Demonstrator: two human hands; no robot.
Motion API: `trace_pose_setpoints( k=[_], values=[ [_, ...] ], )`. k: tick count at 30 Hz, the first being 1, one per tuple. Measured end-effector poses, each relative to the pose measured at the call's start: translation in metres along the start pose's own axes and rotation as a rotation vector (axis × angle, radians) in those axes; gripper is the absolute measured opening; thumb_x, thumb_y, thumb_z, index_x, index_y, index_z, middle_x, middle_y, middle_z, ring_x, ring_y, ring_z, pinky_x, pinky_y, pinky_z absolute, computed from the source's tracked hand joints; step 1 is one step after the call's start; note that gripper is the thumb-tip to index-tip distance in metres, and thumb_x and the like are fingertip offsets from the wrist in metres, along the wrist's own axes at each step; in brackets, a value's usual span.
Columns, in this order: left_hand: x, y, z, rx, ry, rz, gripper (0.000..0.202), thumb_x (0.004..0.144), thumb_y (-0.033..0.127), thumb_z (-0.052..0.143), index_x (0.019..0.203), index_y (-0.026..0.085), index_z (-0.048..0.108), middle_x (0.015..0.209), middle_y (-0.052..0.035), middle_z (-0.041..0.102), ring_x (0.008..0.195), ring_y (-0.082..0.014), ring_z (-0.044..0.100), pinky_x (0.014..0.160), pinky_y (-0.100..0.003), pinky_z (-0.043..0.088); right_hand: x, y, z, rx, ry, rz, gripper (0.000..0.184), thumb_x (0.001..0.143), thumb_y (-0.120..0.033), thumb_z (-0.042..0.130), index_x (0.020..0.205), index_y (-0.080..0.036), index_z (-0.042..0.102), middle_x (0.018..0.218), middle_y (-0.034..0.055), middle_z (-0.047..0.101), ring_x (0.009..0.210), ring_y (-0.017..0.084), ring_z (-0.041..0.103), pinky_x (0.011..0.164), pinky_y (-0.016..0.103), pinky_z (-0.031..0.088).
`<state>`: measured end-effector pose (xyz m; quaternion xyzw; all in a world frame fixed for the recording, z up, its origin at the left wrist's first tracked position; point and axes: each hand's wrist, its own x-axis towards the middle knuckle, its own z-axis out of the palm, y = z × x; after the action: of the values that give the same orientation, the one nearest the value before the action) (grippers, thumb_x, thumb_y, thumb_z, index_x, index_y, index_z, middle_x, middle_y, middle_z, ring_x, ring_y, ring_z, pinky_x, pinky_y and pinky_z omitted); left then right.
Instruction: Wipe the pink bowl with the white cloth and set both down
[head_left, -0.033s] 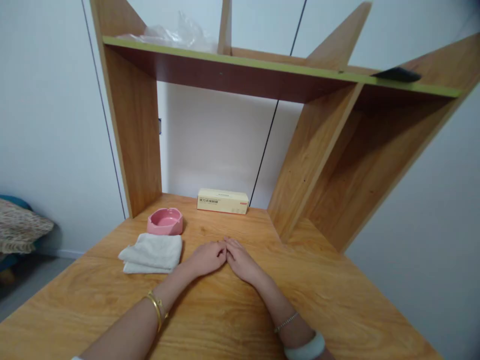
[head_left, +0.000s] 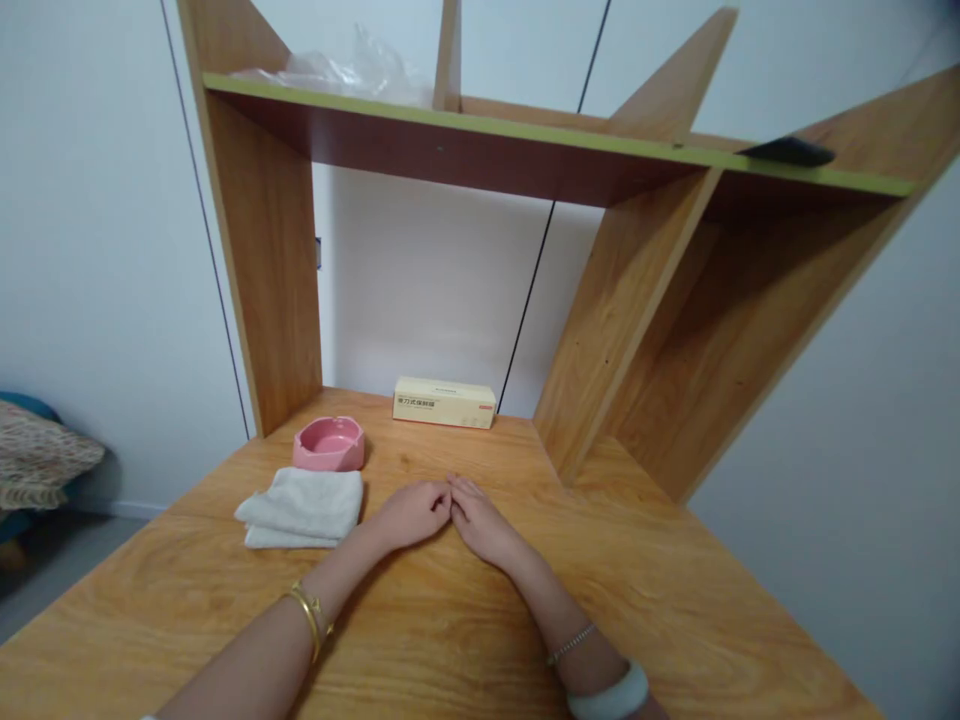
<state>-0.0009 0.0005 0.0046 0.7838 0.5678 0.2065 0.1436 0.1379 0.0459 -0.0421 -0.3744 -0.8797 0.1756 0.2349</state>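
My left hand and my right hand rest together on the wooden desk, meeting at the fingers. The left one is loosely curled, with a small gap by its thumb and no object visible in it. Its fingertips are partly hidden where the hands meet. My right hand lies flat with fingers stretched out, holding nothing. Left of my left hand is a folded pale grey cloth, close to the forearm. Just behind that cloth stands a pink ashtray with faceted sides.
A cream cardboard box with printed lettering sits at the back of the desk. Wooden shelving rises around it, with upright panels at left and right. Clear plastic and a dark flat object lie on the upper shelf.
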Motion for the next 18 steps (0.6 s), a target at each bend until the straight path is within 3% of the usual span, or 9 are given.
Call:
trace_pose_setpoints(
  k=[5,9,11,13,15,18],
  values=[
    [0.001,-0.011,-0.047,-0.121,0.211,-0.050,0.024,0.077,0.018,0.034,0.072,0.018,0.057,0.074,-0.0022,0.065,0.071,-0.0154,0.058,0.068,-0.025,0.046,0.001,-0.012,-0.007,0.000,0.028,0.003,0.035,0.084,-0.019,0.041,0.115,-0.014,0.057,0.122,0.0119,0.056,0.118,0.022,0.046,0.100,0.038,0.034],
    [-0.017,-0.049,-0.100,-0.161,0.620,-0.350,0.023,0.077,0.022,0.035,0.081,0.016,0.057,0.079,-0.0021,0.063,0.079,-0.0163,0.058,0.076,-0.029,0.046,0.011,-0.040,-0.007,-0.006,0.024,0.062,0.031,0.086,-0.028,0.042,0.107,-0.015,0.060,0.110,0.0117,0.061,0.107,0.023,0.052,0.093,0.036,0.039],
    [-0.029,-0.068,-0.117,-0.118,0.764,-0.494,0.029,0.079,0.023,0.032,0.089,0.014,0.058,0.093,-0.0086,0.060,0.093,-0.0225,0.056,0.084,-0.038,0.043,0.019,-0.062,-0.002,0.051,-0.013,0.099,0.034,0.086,-0.034,0.043,0.112,-0.016,0.056,0.103,0.0113,0.063,0.100,0.023,0.056,0.087,0.035,0.042],
    [-0.040,-0.081,-0.124,0.018,0.948,-0.750,0.032,0.080,0.029,0.037,0.098,0.016,0.059,0.116,-0.0127,0.051,0.110,-0.0299,0.047,0.091,-0.047,0.037,0.028,-0.086,0.007,0.145,-0.057,0.172,0.046,0.085,-0.042,0.044,0.121,-0.015,0.047,0.095,0.0111,0.065,0.090,0.023,0.060,0.078,0.035,0.045],
    [-0.046,-0.090,-0.121,0.082,0.957,-0.906,0.037,0.080,0.034,0.040,0.107,0.016,0.058,0.128,-0.0159,0.042,0.116,-0.0361,0.041,0.092,-0.053,0.033,0.037,-0.107,0.018,0.209,-0.068,0.236,0.058,0.081,-0.050,0.047,0.125,-0.014,0.039,0.096,0.0122,0.064,0.088,0.025,0.061,0.073,0.036,0.045],
    [-0.048,-0.104,-0.109,0.077,0.775,-0.969,0.046,0.080,0.040,0.039,0.114,0.013,0.055,0.131,-0.0208,0.039,0.117,-0.0414,0.039,0.090,-0.056,0.033,0.046,-0.127,0.035,0.239,-0.045,0.282,0.061,0.074,-0.042,0.058,0.124,-0.016,0.035,0.106,0.0142,0.061,0.096,0.027,0.059,0.072,0.036,0.044]
  ],
)
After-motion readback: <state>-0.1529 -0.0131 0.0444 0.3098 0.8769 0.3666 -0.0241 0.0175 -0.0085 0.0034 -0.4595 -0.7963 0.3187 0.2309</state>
